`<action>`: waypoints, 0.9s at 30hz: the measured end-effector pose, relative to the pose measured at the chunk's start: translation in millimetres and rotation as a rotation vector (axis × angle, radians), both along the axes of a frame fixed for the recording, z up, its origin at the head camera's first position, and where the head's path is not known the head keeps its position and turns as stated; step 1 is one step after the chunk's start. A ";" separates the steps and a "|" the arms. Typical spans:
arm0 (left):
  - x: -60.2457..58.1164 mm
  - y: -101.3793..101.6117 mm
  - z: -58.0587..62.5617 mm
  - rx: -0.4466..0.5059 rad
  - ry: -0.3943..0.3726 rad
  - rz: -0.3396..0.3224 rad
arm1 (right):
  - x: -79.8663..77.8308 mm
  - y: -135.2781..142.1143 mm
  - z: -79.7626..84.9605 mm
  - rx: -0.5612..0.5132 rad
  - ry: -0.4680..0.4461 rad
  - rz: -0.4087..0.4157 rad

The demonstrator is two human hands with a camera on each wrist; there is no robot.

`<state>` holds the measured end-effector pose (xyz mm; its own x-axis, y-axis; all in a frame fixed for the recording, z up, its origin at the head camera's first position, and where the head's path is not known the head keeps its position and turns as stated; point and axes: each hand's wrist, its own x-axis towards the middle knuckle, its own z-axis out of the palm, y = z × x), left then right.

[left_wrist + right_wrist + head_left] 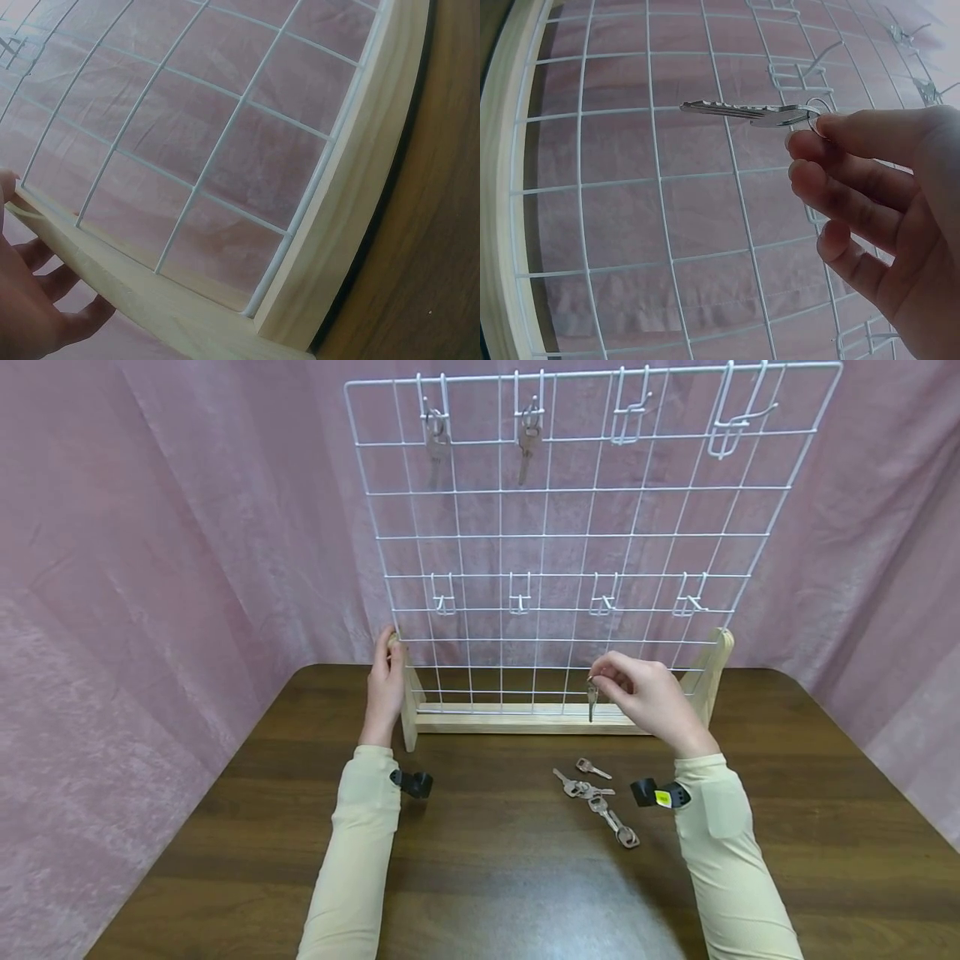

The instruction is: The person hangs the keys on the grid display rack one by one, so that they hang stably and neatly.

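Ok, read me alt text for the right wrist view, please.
A right hand pinches a metal key by its ring in front of a white wire grid with hooks. A pale wooden post runs along the left edge.

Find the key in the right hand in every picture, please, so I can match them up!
Head: the key hangs from the right hand, right of centre, in front of the grid's lower part.
Left wrist: the held key is not in this picture.
Right wrist: the key is above the middle, its tip pointing left.
Shared landmark: the white wire grid, in all three.
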<state>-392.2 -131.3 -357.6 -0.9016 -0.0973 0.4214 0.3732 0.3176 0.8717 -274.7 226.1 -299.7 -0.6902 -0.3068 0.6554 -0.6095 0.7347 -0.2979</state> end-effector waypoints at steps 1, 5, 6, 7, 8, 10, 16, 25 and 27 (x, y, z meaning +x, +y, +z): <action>0.2 -0.4 0.0 0.000 0.004 0.003 | -0.1 -0.6 0.1 0.001 0.000 0.002; 0.1 -2.1 0.1 0.000 0.008 0.012 | 0.3 -3.8 1.5 0.005 -0.002 0.010; 0.2 -2.3 0.5 -0.001 0.006 0.013 | 0.3 -4.5 1.8 0.001 0.002 0.010; 0.3 -2.2 0.8 0.000 0.004 0.010 | 0.5 -4.8 1.9 -0.001 0.009 0.007; 0.5 -1.9 1.1 0.002 0.003 0.007 | 1.2 -4.9 2.6 -0.004 0.016 0.005; 0.5 -1.2 1.2 -0.001 0.002 0.003 | 2.5 -4.5 4.0 -0.014 0.038 0.003; 2.0 0.9 0.6 -0.004 0.010 0.008 | 5.4 -0.9 14.7 0.025 0.105 -0.006; 3.2 1.9 1.9 0.006 0.011 0.005 | 6.4 3.2 46.2 0.106 0.184 -0.037; 3.2 1.5 1.8 0.010 0.012 0.002 | 6.6 4.1 55.7 0.115 0.207 -0.041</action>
<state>-389.0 -129.7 -355.7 -0.8964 -0.1036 0.4309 0.3827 0.3095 0.8705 -268.0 230.2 -243.9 -0.5581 -0.3620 0.7467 -0.6180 0.7818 -0.0829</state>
